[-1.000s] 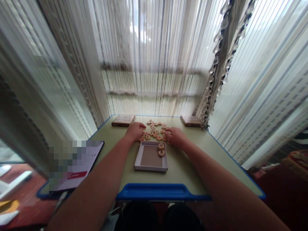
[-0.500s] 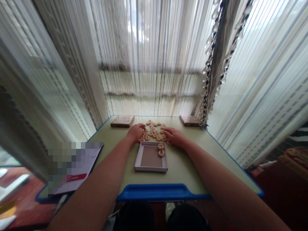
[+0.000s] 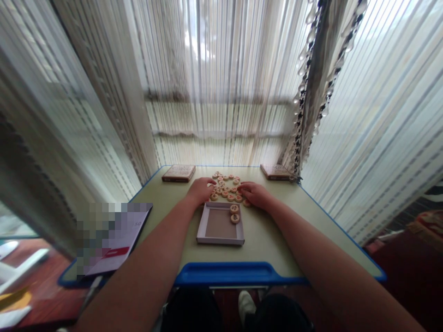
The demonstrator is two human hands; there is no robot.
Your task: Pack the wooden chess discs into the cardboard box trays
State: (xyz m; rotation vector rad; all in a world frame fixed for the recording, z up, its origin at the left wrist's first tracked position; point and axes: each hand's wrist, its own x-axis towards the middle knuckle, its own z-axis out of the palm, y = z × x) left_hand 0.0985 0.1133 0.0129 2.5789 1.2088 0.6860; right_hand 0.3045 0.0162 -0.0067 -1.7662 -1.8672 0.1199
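A loose cluster of round wooden Chinese chess pieces (image 3: pixel 224 194) lies on the table beyond a shallow open box (image 3: pixel 201 226). My left hand (image 3: pixel 201 190) rests at the cluster's left edge, its fingers bent but apart and reaching round the nearest pieces. On the other side, my right hand (image 3: pixel 255 192) lies with fingers stretched toward the pieces, fingertips touching or very near a red-marked one. Neither hand visibly lifts a piece. Inside the box, at its right side, sit two dark-marked chess pieces (image 3: pixel 234 218). Some pieces are partly hidden behind my left fingers.
Flat wooden-looking boxes lie at the far left (image 3: pixel 179 173) and far right (image 3: pixel 276 172) of the blue-edged table (image 3: pixel 311 240). A tablet-like device (image 3: pixel 133 235), partly blurred out, is beside my left forearm. Striped curtains (image 3: pixel 221 115) hang behind the table.
The view has shifted slightly. My left hand has moved a little rightward, closer in against the pieces. The right hand stays at the cluster's right side, and the two boxed pieces have not moved.
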